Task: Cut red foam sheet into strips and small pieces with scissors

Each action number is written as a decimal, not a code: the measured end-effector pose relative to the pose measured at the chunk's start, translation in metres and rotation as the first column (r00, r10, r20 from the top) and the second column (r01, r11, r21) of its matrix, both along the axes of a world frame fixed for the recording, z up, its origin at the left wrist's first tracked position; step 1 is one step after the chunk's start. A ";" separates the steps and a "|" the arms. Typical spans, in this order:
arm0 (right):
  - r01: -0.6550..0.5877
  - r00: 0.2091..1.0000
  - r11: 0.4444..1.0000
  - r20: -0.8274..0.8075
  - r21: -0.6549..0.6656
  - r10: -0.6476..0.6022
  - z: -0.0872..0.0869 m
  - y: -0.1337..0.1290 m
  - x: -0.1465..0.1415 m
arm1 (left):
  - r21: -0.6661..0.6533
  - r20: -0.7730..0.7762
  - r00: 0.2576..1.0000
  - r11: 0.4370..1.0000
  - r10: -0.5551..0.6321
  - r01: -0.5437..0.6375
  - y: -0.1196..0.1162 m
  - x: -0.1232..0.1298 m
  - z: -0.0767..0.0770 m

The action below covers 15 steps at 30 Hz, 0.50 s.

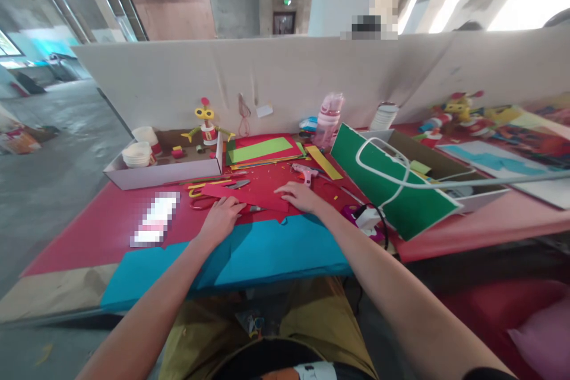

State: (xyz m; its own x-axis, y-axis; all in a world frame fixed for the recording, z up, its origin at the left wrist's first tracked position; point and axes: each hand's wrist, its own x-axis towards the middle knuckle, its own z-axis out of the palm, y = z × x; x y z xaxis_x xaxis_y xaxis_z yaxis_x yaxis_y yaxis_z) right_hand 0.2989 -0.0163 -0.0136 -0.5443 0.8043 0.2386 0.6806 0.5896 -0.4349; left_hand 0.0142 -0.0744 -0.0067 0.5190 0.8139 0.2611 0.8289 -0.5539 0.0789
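Observation:
A strip of red paper (258, 196) lies flat in front of me on the red tabletop, slanting a little down to the right. My left hand (224, 215) rests on its lower edge near the left part, fingers stretched out and close together. On the right end, my right hand (299, 196) touches the strip with extended fingers, thumb apart. Partly under the strip are scissors with yellow handles (196, 192) and a tool with a red handle (199, 205). Just beyond my right hand lies a pink glue gun (305, 172). Sheets of blue paper (267, 249) cover the table's near edge.
Left stands a shallow box (169, 173) with paper cups (136, 154) and a yellow-eyed figure (207, 124). Stacked coloured paper (260, 151) and a pink bottle (329, 119) are behind. A green board (387, 184), white cable (427, 185) and charger (369, 219) flank my right arm. A phone (155, 218) lies left.

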 end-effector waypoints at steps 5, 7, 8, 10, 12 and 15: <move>-0.110 0.991 0.984 0.058 -0.142 0.119 0.005 -0.008 0.025 | 0.011 0.014 1.000 1.000 -0.012 0.012 0.001 0.002 -0.005; -0.091 0.994 0.986 0.052 -0.142 0.099 0.002 -0.009 0.025 | 0.006 0.024 0.999 1.000 -0.021 0.021 0.002 0.003 -0.007; -0.078 0.995 0.987 0.050 -0.142 0.086 0.001 -0.009 0.024 | 0.001 0.029 0.999 1.000 -0.025 0.025 0.002 0.003 -0.008; -0.069 0.996 0.985 0.043 -0.159 0.076 -0.001 -0.007 0.021 | -0.011 0.034 0.999 0.999 -0.031 0.031 0.004 0.005 -0.009; -0.067 0.997 0.978 0.017 -0.198 0.072 -0.001 -0.006 0.020 | -0.023 0.036 0.999 0.999 -0.034 0.035 0.006 0.009 -0.009; -0.050 0.999 0.959 -0.029 -0.280 0.044 0.000 -0.004 0.020 | -0.041 0.038 0.998 0.998 -0.043 0.045 0.008 0.016 -0.008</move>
State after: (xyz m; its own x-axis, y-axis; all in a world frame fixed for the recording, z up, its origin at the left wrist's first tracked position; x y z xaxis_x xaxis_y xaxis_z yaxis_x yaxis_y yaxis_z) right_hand 0.3189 -0.0203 -0.0136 -0.5803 0.8142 0.0196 0.6435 0.4731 -0.6017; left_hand 0.0301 -0.0660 -0.0142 0.5452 0.8011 0.2470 0.7999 -0.5853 0.1329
